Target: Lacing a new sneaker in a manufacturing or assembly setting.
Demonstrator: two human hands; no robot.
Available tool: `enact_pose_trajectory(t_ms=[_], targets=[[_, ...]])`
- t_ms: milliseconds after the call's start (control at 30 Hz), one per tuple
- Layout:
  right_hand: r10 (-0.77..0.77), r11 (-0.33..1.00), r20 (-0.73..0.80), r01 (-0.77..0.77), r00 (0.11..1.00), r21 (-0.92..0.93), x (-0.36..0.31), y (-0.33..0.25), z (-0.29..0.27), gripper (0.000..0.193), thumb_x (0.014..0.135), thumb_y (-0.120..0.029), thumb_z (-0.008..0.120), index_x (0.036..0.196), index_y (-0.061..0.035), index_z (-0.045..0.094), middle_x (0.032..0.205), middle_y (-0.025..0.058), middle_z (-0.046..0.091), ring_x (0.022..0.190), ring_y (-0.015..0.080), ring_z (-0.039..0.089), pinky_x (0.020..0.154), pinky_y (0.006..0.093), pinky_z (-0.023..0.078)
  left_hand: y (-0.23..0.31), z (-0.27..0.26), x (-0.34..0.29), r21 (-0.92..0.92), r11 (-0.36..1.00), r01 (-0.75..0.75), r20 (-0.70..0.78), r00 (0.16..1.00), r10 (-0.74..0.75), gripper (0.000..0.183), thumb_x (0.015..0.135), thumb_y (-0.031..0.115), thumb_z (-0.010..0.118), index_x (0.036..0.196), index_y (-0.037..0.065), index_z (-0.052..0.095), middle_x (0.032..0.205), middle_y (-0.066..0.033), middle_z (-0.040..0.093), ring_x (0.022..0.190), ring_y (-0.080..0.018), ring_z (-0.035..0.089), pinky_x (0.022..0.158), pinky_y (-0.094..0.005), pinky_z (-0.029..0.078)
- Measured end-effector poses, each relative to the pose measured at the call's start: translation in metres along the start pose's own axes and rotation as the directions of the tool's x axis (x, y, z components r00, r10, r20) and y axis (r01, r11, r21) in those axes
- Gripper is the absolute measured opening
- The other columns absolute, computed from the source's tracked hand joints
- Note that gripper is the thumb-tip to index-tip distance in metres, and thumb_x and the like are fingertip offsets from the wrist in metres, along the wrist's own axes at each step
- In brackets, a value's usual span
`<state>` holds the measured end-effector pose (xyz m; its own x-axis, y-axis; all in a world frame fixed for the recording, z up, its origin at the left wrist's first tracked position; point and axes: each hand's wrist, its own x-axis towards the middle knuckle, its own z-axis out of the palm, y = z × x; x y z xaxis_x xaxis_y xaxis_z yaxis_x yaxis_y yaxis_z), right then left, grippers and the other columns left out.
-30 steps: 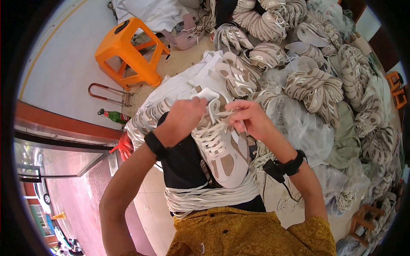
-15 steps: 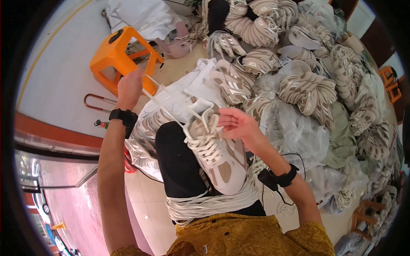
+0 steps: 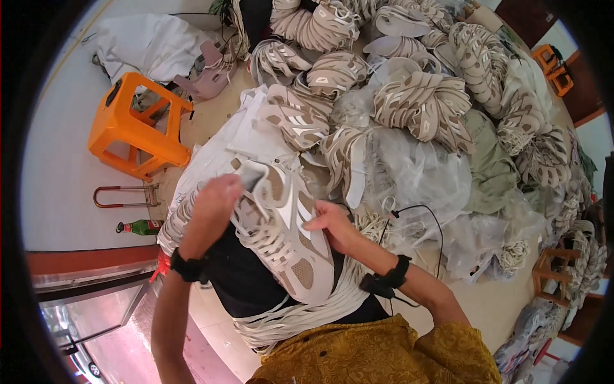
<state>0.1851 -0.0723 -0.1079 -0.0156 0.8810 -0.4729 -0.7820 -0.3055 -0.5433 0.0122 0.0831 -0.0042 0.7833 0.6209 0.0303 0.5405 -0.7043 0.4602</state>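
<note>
A beige and white sneaker (image 3: 294,240) rests on my lap, toe pointing toward me, its white laces (image 3: 272,246) threaded over the tongue. My right hand (image 3: 331,225) grips its right side, thumb on the upper and the other fingers partly hidden. At the left of the ankle opening is my left hand (image 3: 217,200), slightly blurred and closed; what its fingers pinch is hidden. A thick bundle of loose white laces (image 3: 300,317) lies across my thighs. Black bands with small devices circle both wrists.
Strung bundles of shoe uppers (image 3: 425,109) and clear plastic bags (image 3: 416,173) heap up ahead and right. An orange stool (image 3: 137,125), a green bottle (image 3: 141,227) and a U-shaped metal bar (image 3: 121,196) are at left. A black cable (image 3: 438,237) loops near my right forearm.
My left hand has come down from the far left, where it held a lace stretched out, to the shoe's opening. My right hand has closed on the sneaker's side. The view has shifted.
</note>
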Motion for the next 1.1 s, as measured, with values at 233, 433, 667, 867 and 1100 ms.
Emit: enact_pose_trajectory(t_ms=[233, 433, 667, 867, 1100], targets=[[-0.248, 0.945, 0.213, 0.285, 0.945, -0.163, 0.029, -0.068, 0.052, 0.032, 0.061, 0.0, 0.058, 0.093, 0.0025, 0.059, 0.08, 0.009, 0.062, 0.064, 0.0158, 0.059, 0.06, 0.0272, 0.048, -0.014, -0.027, -0.002, -0.582, 0.803, 0.125, -0.119, 0.965, -0.236, 0.038, 0.089, 0.032, 0.04, 0.098, -0.001, 0.056, 0.087, -0.007, 0.058, 0.081, -0.0151, 0.054, 0.07, -0.0268, 0.042], [-0.203, 0.969, 0.095, 0.214, 0.975, -0.12, 0.05, -0.152, 0.025, 0.021, 0.074, -0.01, 0.055, 0.091, 0.0024, 0.056, 0.084, 0.0133, 0.061, 0.069, 0.0202, 0.062, 0.064, 0.0303, 0.053, -0.05, -0.052, -0.005, -0.428, 0.851, 0.304, -0.035, 0.935, -0.352, 0.03, 0.088, 0.026, 0.045, 0.096, -0.001, 0.057, 0.086, -0.0049, 0.059, 0.078, -0.0121, 0.056, 0.069, -0.0244, 0.043], [-0.375, 0.853, 0.127, 0.396, 0.918, -0.341, 0.074, -0.196, -0.018, 0.036, 0.074, -0.009, 0.051, 0.107, 0.0047, 0.051, 0.092, 0.0151, 0.061, 0.076, 0.0214, 0.063, 0.068, 0.0308, 0.052, -0.077, -0.037, 0.008, -0.103, 0.994, 0.029, 0.239, 0.971, -0.003, 0.02, 0.078, 0.021, 0.056, 0.085, 0.002, 0.06, 0.071, -0.0119, 0.061, 0.068, -0.0215, 0.06, 0.063, -0.0283, 0.046], [-0.398, 0.827, 0.037, 0.376, 0.916, -0.418, 0.09, -0.185, -0.042, 0.054, 0.055, 0.006, 0.056, 0.11, 0.0019, 0.052, 0.097, 0.0087, 0.061, 0.081, 0.0169, 0.061, 0.077, 0.0272, 0.047, -0.14, 0.049, 0.047, 0.015, 0.995, 0.101, 0.306, 0.947, -0.101, 0.039, 0.07, 0.033, 0.064, 0.093, 0.004, 0.053, 0.079, -0.0165, 0.059, 0.077, -0.0332, 0.057, 0.067, -0.041, 0.045], [-0.287, 0.78, -0.069, 0.191, 0.955, -0.596, 0.072, -0.152, -0.067, 0.052, 0.051, 0.001, 0.067, 0.102, 0.0006, 0.058, 0.092, 0.0024, 0.061, 0.078, 0.0101, 0.057, 0.073, 0.0228, 0.045, -0.151, 0.21, 0.074, 0.192, 0.97, 0.148, 0.095, 0.981, -0.169, 0.051, 0.072, 0.025, 0.063, 0.108, -0.003, 0.041, 0.086, -0.0177, 0.054, 0.078, -0.0334, 0.056, 0.066, -0.0389, 0.048]])
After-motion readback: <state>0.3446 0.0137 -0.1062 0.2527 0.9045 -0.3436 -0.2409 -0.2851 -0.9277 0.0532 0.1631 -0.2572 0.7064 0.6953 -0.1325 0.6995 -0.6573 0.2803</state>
